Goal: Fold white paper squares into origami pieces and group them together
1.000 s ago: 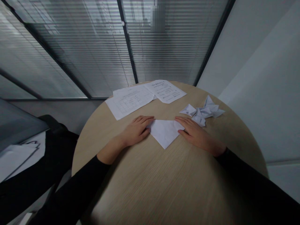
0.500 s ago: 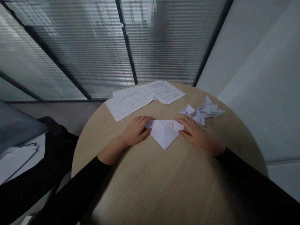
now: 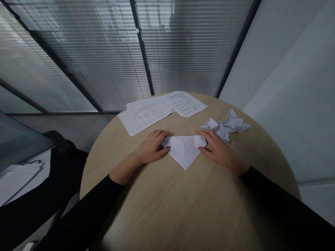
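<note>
A white sheet folded into a downward-pointing triangle lies on the round wooden table. My left hand pinches its left corner, fingers curled round the edge. My right hand grips its right corner, where a small flap is turned up. Both forearms in black sleeves rest on the tabletop.
A small heap of folded white paper shapes sits just beyond my right hand. Two printed sheets lie at the table's far edge. Glass walls with blinds stand behind. A dark chair with papers is at the left.
Both hands have lifted and turned the triangle's two upper corners inward a little; the paper has shifted slightly toward me.
</note>
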### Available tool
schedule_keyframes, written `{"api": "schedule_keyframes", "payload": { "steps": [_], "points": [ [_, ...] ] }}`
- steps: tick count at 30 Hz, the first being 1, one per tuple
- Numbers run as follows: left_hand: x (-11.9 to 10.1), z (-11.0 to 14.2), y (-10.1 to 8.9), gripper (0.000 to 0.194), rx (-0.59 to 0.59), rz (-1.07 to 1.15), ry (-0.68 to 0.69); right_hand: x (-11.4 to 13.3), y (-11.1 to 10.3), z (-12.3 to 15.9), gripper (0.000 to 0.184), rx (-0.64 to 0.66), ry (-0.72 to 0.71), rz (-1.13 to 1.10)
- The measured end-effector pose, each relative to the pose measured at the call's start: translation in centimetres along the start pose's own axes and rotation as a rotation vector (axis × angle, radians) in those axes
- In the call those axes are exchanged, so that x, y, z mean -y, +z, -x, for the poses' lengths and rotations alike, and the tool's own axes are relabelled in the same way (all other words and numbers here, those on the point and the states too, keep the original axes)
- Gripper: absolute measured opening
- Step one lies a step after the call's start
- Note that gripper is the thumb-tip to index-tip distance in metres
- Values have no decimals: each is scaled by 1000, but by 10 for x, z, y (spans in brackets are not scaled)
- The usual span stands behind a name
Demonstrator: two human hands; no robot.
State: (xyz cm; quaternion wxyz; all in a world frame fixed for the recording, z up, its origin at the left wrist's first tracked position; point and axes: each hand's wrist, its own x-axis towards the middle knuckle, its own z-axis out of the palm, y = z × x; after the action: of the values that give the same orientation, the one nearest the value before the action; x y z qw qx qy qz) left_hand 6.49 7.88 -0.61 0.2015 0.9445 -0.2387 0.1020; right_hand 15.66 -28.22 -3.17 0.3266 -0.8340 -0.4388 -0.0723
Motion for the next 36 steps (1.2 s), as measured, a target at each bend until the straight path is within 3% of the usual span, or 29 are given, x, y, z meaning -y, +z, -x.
{"api": "schedule_keyframes", "payload": {
  "steps": [8, 19, 25, 29, 33, 36],
  "points": [
    [-2, -3, 2, 53, -14, 18, -21, -4, 3, -1, 61, 43, -42, 49],
    [-1, -6, 10, 46, -105, 140, -219, -10, 11, -2, 60, -25, -45, -8],
    [-1, -6, 1, 26, -62, 62, -112, -11, 12, -3, 64, -70, 4, -70],
    [0, -6, -4, 31, -50, 16, -31, -10, 11, -4, 46, -115, 23, -97],
    [4, -5, -6, 32, -60, -7, 44, -7, 4, -6, 14, -102, -85, -17],
    [4, -6, -7, 29, -66, -15, 130, -3, -3, -7, 20, -67, -192, 80]
  ]
}}
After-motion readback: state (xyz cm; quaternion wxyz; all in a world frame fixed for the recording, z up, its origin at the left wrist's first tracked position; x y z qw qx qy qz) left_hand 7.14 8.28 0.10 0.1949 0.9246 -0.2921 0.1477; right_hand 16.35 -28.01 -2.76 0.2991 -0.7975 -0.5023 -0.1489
